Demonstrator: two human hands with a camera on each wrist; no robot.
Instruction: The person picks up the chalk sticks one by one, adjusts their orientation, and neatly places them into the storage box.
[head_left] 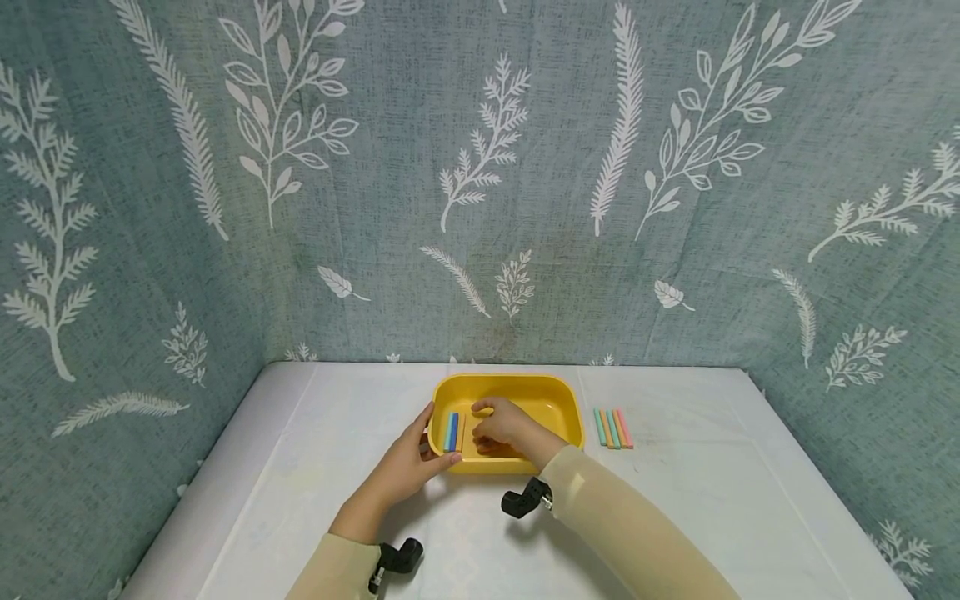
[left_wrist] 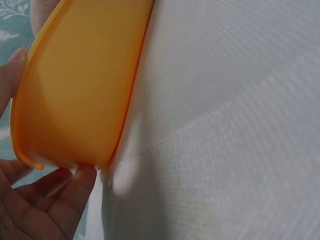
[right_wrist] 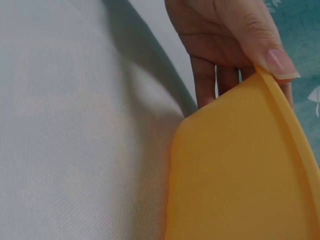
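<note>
My left hand (head_left: 408,458) holds the left end of a yellow tray (head_left: 573,425), thumb over the near rim and fingers against the outside wall. The left wrist view shows these fingers (left_wrist: 75,195) pressed to the tray's end; the right wrist view shows the same thumb (right_wrist: 278,62) on its rim. Inside, at the left, a light blue chalk stick (head_left: 447,432), a dark blue one (head_left: 454,432) and an orange one (head_left: 461,433) lie side by side. My right hand (head_left: 506,425) reaches into the tray just right of the orange stick, with a gap between thumb and forefinger.
Right of the tray, several chalk sticks (head_left: 613,429) in green, orange and pink lie in a row on the white-covered table (head_left: 697,483). A teal leaf-patterned cloth (head_left: 480,183) hangs behind and at both sides.
</note>
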